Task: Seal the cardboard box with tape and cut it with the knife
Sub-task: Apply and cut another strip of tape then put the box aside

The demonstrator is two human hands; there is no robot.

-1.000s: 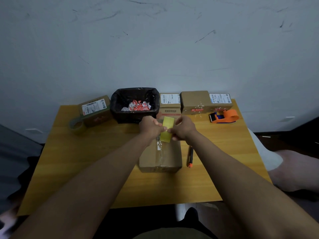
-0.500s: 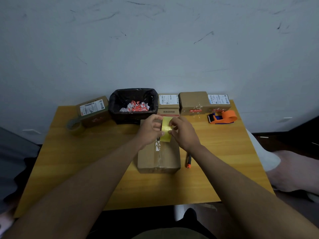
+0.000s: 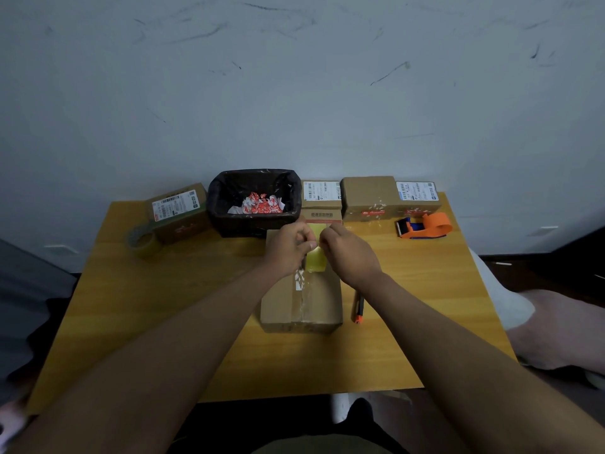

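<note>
A brown cardboard box (image 3: 322, 301) lies in the middle of the wooden table (image 3: 163, 306), with a taped seam running down its top. A yellow roll of tape (image 3: 316, 260) is held upright just above the box's far end. My left hand (image 3: 289, 247) grips the roll from the left side. My right hand (image 3: 348, 252) pinches it from the right, fingertips at its upper edge. A knife (image 3: 358, 309) with a black body and orange tip lies on the table beside the box's right side.
At the back stand a black-lined bin (image 3: 255, 201) with red and white scraps, a labelled box (image 3: 178, 211) at the left, and more boxes (image 3: 368, 198) at the right. A brown tape roll (image 3: 142, 240) lies back left. An orange tape dispenser (image 3: 424, 226) sits back right.
Both hands have shifted slightly with the yellow roll; my right hand's fingers have moved up to its top edge. Box and knife have not moved.
</note>
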